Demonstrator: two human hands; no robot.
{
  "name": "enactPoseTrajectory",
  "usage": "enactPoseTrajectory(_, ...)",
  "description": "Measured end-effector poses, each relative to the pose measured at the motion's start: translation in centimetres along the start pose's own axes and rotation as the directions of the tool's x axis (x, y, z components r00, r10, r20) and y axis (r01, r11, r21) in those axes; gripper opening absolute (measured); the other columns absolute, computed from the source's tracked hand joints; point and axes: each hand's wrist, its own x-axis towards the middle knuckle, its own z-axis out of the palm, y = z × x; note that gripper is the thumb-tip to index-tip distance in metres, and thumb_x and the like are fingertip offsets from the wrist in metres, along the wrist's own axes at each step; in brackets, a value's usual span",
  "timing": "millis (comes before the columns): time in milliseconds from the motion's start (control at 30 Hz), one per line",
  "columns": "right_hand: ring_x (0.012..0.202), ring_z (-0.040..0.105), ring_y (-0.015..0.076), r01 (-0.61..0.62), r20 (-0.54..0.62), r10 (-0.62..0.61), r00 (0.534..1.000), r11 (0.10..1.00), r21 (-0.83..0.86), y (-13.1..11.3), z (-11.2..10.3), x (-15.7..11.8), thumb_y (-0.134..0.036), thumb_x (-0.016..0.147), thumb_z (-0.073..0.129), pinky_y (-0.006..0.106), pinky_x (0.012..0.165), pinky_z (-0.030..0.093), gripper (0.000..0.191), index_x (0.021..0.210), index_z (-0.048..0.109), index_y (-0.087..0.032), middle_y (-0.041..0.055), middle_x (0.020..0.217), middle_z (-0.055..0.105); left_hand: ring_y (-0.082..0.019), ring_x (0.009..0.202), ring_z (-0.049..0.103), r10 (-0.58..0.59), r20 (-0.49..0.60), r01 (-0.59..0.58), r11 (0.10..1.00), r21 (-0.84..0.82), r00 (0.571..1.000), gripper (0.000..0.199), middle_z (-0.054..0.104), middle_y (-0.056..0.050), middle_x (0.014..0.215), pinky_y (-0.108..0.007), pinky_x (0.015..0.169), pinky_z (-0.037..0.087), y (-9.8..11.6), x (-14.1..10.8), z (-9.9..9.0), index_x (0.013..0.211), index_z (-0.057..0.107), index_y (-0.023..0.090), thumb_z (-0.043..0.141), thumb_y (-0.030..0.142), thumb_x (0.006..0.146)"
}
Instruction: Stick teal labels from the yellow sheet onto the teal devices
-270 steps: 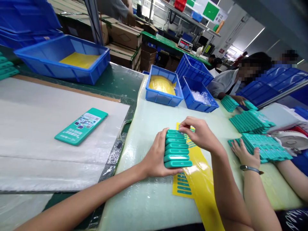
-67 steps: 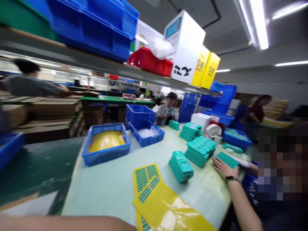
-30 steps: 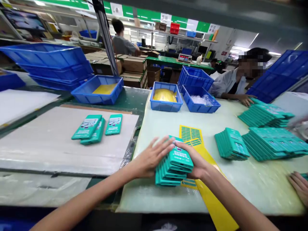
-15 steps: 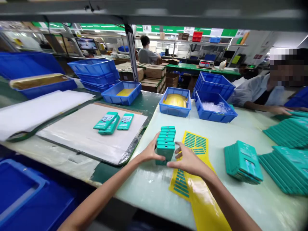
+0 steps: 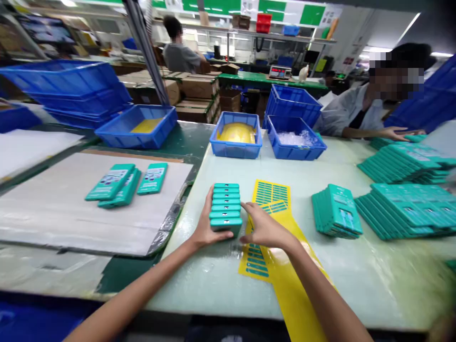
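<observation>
Landmark: teal stack (image 5: 225, 205), on the desk (image 5: 199, 280). Left hand (image 5: 207, 223): grip curled round its left side, thumb in front. Right hand (image 5: 265, 225): grip spread, fingertips just beside its right. Yellow sheets (image 5: 295, 275): right of it, beneath right hand.

L hand (image 5: 208, 227) upright w/ thumb low, R hand (image 5: 265, 227) half-curled, apart, both forearms angled inward
</observation>
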Motion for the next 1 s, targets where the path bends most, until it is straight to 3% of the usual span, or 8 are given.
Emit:
enactPoseTrajectory(67, 0.126, 0.078, 0.0377, -0.163, -0.207, 0.144, 0.968, 0.984, -0.075, 1.2, -3.1, -1.1, -0.024, 0.079, 0.085, 0.056, 0.12, 0.058, 0.043, 0.122, 0.087, -0.02, 0.0165, 0.135, 0.082, -0.051, 0.164, 0.053, 0.029, 0.027, -0.031, 0.998, 0.052, 0.999, 0.162, 0.05, -0.027, 0.176, -0.07, 0.143, 0.036, -0.6, 0.5, -0.5, 0.188, 0.014, 0.021, 0.102, 0.082, 0.067)
enactPoseTrajectory(100, 0.118, 0.08, 0.0364, -0.234, -0.315, 0.193, 0.929, 0.967, -0.099, 1.9, -4.5, -1.6, -0.023, 0.088, 0.075, 0.056, 0.116, 0.06, 0.03, 0.115, 0.087, -0.019, 0.0171, 0.128, 0.084, -0.05, 0.164, 0.053, 0.052, 0.035, -0.054, 0.996, 0.075, 0.998, 0.157, 0.051, -0.026, 0.176, -0.07, 0.142, 0.037, -1.0, 0.7, -0.6, 0.188, 0.015, 0.022, 0.1, 0.081, 0.07)
enactPoseTrajectory(200, 0.109, 0.081, 0.0392, -0.406, -0.548, 0.262, 0.794, 0.9, -0.158, 3.8, -7.2, -2.4, -0.016, 0.094, 0.061, 0.058, 0.109, 0.059, 0.027, 0.103, 0.086, -0.014, 0.0224, 0.118, 0.085, -0.049, 0.162, 0.056, 0.129, 0.044, -0.132, 0.988, 0.076, 0.991, 0.144, 0.05, -0.026, 0.177, -0.068, 0.139, 0.045, -2.0, 1.0, -0.7, 0.188, 0.015, 0.023, 0.095, 0.079, 0.082)
enactPoseTrajectory(300, 0.102, 0.081, 0.0393, -0.491, -0.628, 0.273, 0.728, 0.847, -0.201, 4.9, -7.3, -2.0, -0.014, 0.094, 0.065, 0.051, 0.101, 0.059, 0.023, 0.098, 0.088, -0.012, 0.0228, 0.109, 0.086, -0.048, 0.159, 0.06, 0.193, 0.048, -0.197, 0.977, 0.081, 0.98, 0.14, 0.05, -0.024, 0.177, -0.069, 0.136, 0.049, -2.4, 1.0, -0.6, 0.189, 0.01, 0.027, 0.091, 0.078, 0.088)
enactPoseTrajectory(467, 0.101, 0.081, 0.0392, -0.558, -0.656, 0.271, 0.705, 0.782, -0.277, 5.4, -5.8, -0.5, -0.017, 0.097, 0.078, 0.045, 0.094, 0.057, 0.019, 0.106, 0.09, -0.006, 0.0246, 0.109, 0.085, -0.05, 0.164, 0.054, 0.224, 0.047, -0.228, 0.967, 0.115, 0.974, 0.142, 0.042, -0.024, 0.183, -0.07, 0.137, 0.046, -2.3, 0.4, -0.4, 0.19, 0.009, 0.028, 0.091, 0.079, 0.086)
enactPoseTrajectory(600, 0.11, 0.08, 0.0434, -0.597, -0.669, 0.259, 0.697, 0.727, -0.34, 5.5, -5.1, -0.2, -0.021, 0.099, 0.083, 0.047, 0.099, 0.056, 0.035, 0.122, 0.087, 0.004, 0.0308, 0.12, 0.082, -0.051, 0.165, 0.052, 0.233, 0.017, -0.234, 0.967, 0.1, 0.972, 0.141, 0.042, -0.024, 0.183, -0.071, 0.138, 0.043, -2.2, -0.1, -0.3, 0.189, 0.012, 0.029, 0.093, 0.078, 0.084)
enactPoseTrajectory(833, 0.118, 0.078, 0.0391, -0.622, -0.681, 0.213, 0.7, 0.651, -0.436, 5.3, -3.6, 0.2, -0.017, 0.099, 0.082, 0.04, 0.104, 0.054, 0.041, 0.135, 0.084, 0.004, 0.0269, 0.126, 0.08, -0.052, 0.16, 0.057, 0.211, -0.004, -0.211, 0.977, 0.04, 0.977, 0.138, 0.051, -0.019, 0.176, -0.076, 0.136, 0.044, -1.6, -0.3, 0.1, 0.19, 0.016, 0.034, 0.093, 0.077, 0.083)
enactPoseTrajectory(1000, 0.12, 0.078, 0.0354, -0.654, -0.693, 0.213, 0.689, 0.595, -0.467, 5.2, -3.5, 0.5, -0.016, 0.101, 0.081, 0.036, 0.104, 0.054, 0.036, 0.132, 0.085, 0.003, 0.0249, 0.128, 0.081, -0.053, 0.161, 0.055, 0.219, -0.007, -0.219, 0.976, 0.0, 0.976, 0.139, 0.052, -0.02, 0.174, -0.082, 0.136, 0.039, -2.2, -0.3, 0.3, 0.19, 0.016, 0.036, 0.094, 0.076, 0.082)
